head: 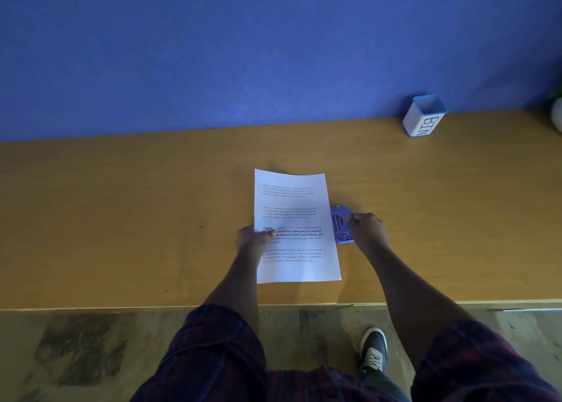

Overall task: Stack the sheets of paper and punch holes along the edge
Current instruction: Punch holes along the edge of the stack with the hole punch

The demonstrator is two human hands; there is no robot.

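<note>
White printed sheets of paper [296,219] lie stacked in portrait on the wooden desk [152,219], near its middle. My left hand [254,239] pinches the stack's left edge, thumb on top of the text. A small purple hole punch [341,223] sits against the stack's right edge. My right hand [366,230] grips the punch from the right, fingers closed over its far side. How many sheets the stack holds cannot be told.
A white and blue box marked BIN [424,116] stands at the back right against the blue wall [243,52]. A pale round object [557,119] shows at the far right edge. The desk's front edge [121,308] runs below my arms.
</note>
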